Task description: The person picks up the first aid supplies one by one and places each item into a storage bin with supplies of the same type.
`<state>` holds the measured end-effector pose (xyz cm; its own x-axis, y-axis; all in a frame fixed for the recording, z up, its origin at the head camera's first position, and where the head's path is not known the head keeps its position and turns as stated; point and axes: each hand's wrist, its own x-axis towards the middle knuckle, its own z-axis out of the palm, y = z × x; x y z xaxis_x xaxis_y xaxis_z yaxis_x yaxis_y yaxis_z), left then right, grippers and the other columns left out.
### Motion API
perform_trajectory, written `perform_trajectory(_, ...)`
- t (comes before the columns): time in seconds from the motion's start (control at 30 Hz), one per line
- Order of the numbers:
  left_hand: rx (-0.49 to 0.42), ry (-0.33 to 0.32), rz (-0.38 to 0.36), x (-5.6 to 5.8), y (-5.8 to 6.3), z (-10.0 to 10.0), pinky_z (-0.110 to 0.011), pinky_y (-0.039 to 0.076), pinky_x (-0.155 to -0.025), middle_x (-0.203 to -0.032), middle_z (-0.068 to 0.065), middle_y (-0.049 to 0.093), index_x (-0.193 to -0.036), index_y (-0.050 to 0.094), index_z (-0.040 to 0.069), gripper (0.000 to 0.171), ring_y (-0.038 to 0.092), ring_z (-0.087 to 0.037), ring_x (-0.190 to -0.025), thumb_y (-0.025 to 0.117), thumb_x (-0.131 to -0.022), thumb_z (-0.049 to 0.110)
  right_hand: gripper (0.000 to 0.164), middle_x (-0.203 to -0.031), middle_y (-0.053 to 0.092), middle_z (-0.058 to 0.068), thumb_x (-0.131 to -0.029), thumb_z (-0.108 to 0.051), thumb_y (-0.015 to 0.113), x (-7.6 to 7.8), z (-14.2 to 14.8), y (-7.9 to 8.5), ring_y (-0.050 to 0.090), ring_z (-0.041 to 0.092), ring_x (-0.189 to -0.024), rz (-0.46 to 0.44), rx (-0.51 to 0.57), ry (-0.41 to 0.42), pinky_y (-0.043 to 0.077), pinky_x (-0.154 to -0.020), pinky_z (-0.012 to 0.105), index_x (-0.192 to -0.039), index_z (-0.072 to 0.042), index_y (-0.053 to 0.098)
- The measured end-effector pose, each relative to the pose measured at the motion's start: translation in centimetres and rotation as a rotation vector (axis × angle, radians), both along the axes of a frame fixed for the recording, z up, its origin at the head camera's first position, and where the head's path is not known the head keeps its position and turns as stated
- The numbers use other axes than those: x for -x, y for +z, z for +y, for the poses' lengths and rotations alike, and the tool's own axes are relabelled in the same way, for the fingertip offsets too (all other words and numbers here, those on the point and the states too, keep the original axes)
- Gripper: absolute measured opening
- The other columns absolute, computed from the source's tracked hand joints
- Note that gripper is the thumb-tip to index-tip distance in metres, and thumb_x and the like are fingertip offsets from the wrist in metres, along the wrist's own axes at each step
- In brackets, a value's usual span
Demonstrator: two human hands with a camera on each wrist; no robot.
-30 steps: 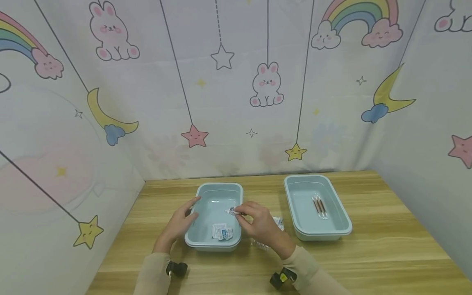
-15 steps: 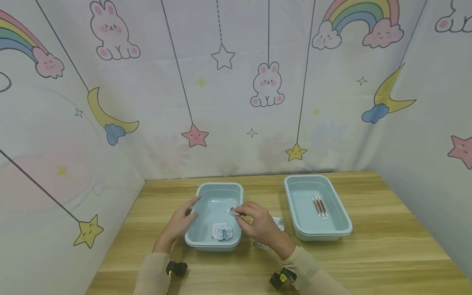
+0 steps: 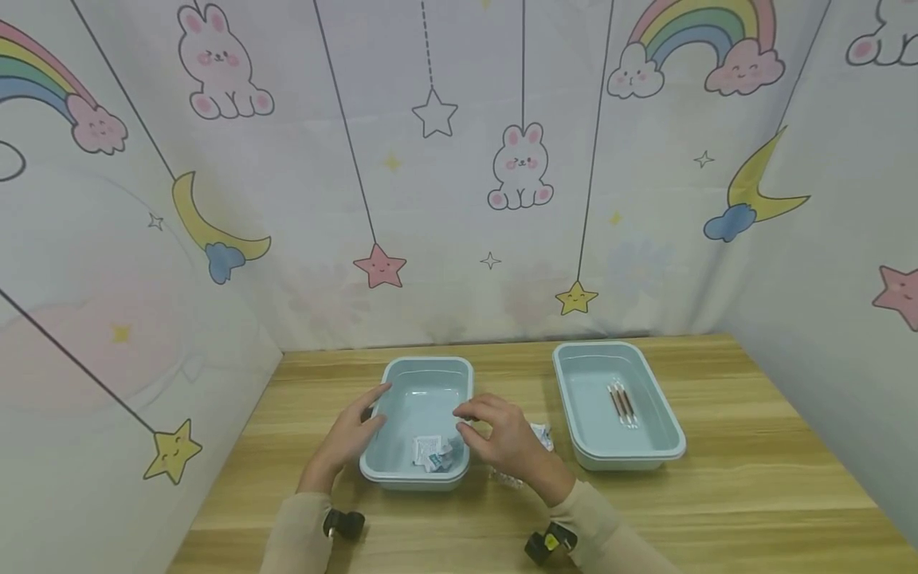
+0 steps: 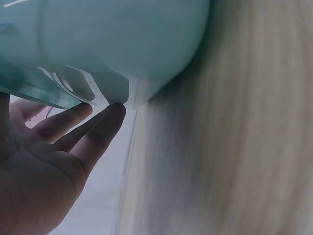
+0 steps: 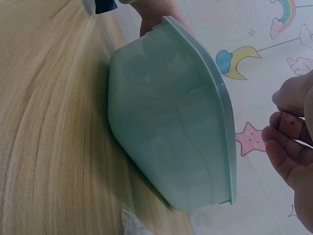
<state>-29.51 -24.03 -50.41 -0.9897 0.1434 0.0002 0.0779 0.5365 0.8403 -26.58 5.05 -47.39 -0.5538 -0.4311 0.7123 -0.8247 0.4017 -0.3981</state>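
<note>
My left hand rests on the left rim of the light blue plastic bin, its fingers fairly straight. In the left wrist view, fingertips touch the side of this bin. Over the bin's right rim hovers my right hand, thumb and forefinger apart with nothing visible between them. Inside the bin, near its front, lie a flat white packet and crumpled blue-and-white packets, partly overlapping. The right wrist view shows the right hand beside the bin's rim, other fingers bent.
A second light blue bin stands to the right, holding several brown sticks with pale ends. Between the bins, partly behind my right hand, lie a white-and-blue packet and a clear wrapper on the wooden table.
The small crumpled packet pinched in my right hand has been let go and dropped into the left bin, onto the other packets. The left hand has stayed on the rim.
</note>
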Motion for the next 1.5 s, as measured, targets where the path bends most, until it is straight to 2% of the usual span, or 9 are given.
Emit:
perform_trajectory(0.7,-0.002,0.004,0.002,0.0,-0.1,0.1,-0.058,0.029,-0.114,-0.156,-0.013,0.034,-0.148,0.042,0.020,0.053,0.033,-0.041,-0.142,0.050,-0.097,0.012,0.015,-0.096,0.069,0.001,-0.085,-0.009,0.072,-0.1,0.4,0.3,0.066,0.010,-0.087,-0.011,0.001,-0.028,0.056,-0.077,0.019,-0.100,-0.007,0.072)
perform_trajectory(1.2,0.000,0.013,-0.026,0.2,-0.2,0.1,-0.060,0.030,-0.112,-0.158,-0.013,0.032,-0.149,0.041,0.023,0.052,0.032,-0.043,-0.142,0.050,-0.098,0.014,0.016,-0.094,0.070,0.003,-0.084,-0.009,0.072,0.6,1.4,0.5,0.069,0.017,-0.082,0.016,0.012,-0.079,0.058,-0.074,0.025,-0.100,-0.008,0.072)
perform_trajectory(1.5,0.004,0.015,-0.024,0.3,-0.2,0.1,-0.059,0.031,-0.112,-0.158,-0.013,0.032,-0.149,0.040,0.023,0.052,0.032,-0.043,-0.142,0.049,-0.098,0.014,0.016,-0.091,0.069,0.003,-0.084,-0.009,0.073,1.1,2.0,0.2,0.067,0.014,-0.081,0.031,0.015,-0.098,0.058,-0.072,0.026,-0.099,-0.005,0.073)
